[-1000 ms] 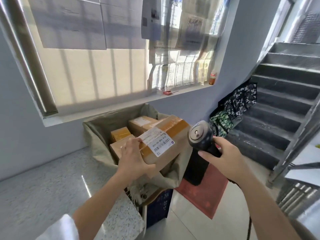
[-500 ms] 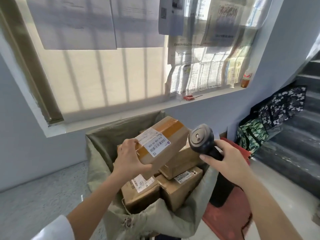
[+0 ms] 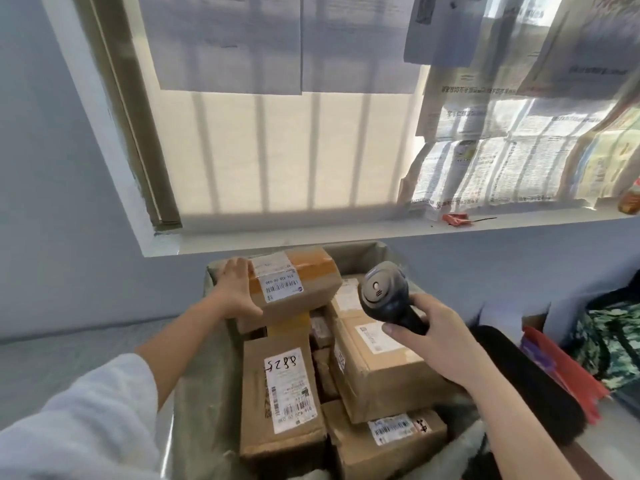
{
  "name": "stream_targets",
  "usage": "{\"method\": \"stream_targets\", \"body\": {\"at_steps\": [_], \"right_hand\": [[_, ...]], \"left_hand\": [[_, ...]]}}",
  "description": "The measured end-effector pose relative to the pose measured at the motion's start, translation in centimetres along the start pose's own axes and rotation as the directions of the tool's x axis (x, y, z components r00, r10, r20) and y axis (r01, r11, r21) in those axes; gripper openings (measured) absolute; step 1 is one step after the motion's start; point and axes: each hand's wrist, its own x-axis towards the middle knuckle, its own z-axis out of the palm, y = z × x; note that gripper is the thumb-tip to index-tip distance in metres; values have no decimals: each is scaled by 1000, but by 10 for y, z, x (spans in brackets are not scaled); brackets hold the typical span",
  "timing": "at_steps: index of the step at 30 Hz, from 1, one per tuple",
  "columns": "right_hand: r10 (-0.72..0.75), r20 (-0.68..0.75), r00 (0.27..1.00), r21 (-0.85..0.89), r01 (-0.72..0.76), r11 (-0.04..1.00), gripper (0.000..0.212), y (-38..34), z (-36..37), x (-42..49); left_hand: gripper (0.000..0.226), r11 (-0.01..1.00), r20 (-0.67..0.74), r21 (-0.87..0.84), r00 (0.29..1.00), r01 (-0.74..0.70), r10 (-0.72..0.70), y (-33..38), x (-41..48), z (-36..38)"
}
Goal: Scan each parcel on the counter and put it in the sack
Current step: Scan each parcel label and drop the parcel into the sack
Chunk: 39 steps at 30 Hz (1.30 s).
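My left hand (image 3: pixel 235 289) grips the left end of a brown cardboard parcel (image 3: pixel 304 289) with orange tape and a white barcode label. The parcel sits at the back of the grey-green sack (image 3: pixel 204 393), on top of other boxes. My right hand (image 3: pixel 440 341) holds the black barcode scanner (image 3: pixel 384 296) by its handle, its head up over the sack's right side. Inside the sack lie several brown parcels, among them one marked with handwritten digits (image 3: pixel 280 393) and a larger box (image 3: pixel 377 368) under the scanner.
A window sill (image 3: pixel 346 233) runs just behind the sack, with a small red item (image 3: pixel 455 218) on it and papers hung over the window. Right of the sack stand a black object (image 3: pixel 530 382), a red folder (image 3: pixel 561 375) and patterned bags (image 3: pixel 613 334).
My left hand has carried the taped parcel forward and down onto the boxes at the back of the sack. The view has moved in over the sack. The scanner has stayed in my right hand.
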Motion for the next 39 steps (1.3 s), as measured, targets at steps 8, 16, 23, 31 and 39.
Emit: {"method": "stream_targets", "body": {"at_steps": [8,16,23,31,39], "right_hand": [[-14,47,999,-9,15,1000,29,-2,25,40],[21,35,999,60,-23,998,26,7,30,49],[42,46,998,84,-46,995,27,3,40,54],[15,85,996,93,-23,995,26,-3,39,53],[-112,173,978,102,96,990,34,-15,46,42]], "left_hand": [[71,998,173,54,984,20,-30,-27,43,22],[71,979,110,186,992,-86,66,-31,67,50],[64,985,36,170,999,17,-24,-24,63,69],[78,984,30,165,997,70,-76,-23,46,66],[61,998,-85,54,996,43,-38,-41,-27,46]]}}
